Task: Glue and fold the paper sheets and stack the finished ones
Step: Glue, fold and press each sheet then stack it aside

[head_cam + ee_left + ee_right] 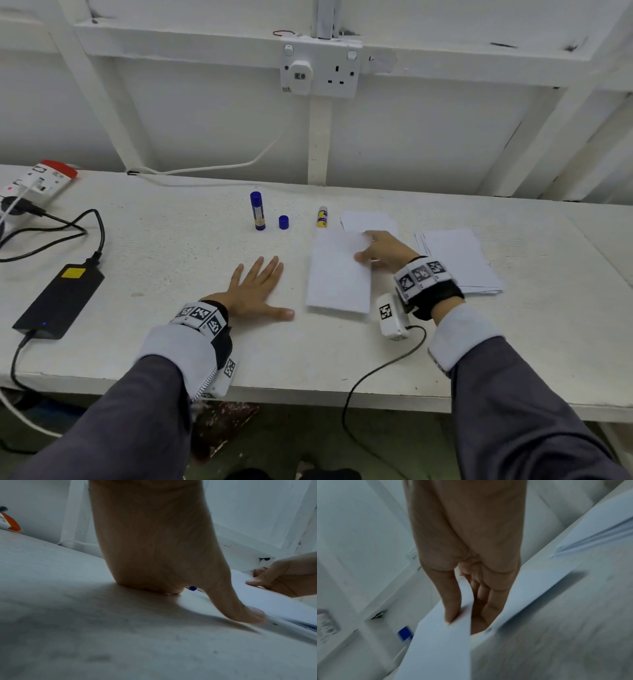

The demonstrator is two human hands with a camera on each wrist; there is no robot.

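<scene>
A folded white sheet [337,274] is lifted slightly at the middle of the table, pinched at its right edge by my right hand [378,251]; the right wrist view shows my thumb on top of the sheet [440,639] and my fingers under it. My left hand [255,291] lies flat on the table with fingers spread, left of the sheet, holding nothing. A small pile of folded sheets [368,221] lies behind my right hand. A stack of flat paper [459,260] sits to the right. An uncapped glue stick [322,217], its blue cap [283,222] and a capped glue stick [257,210] stand at the back.
A black power adapter [60,301] with its cables lies at the left, and a power strip [37,181] sits at the far left corner. A wall socket [320,70] hangs above the table's back edge. A cable runs from my right wrist camera [392,317] over the front edge.
</scene>
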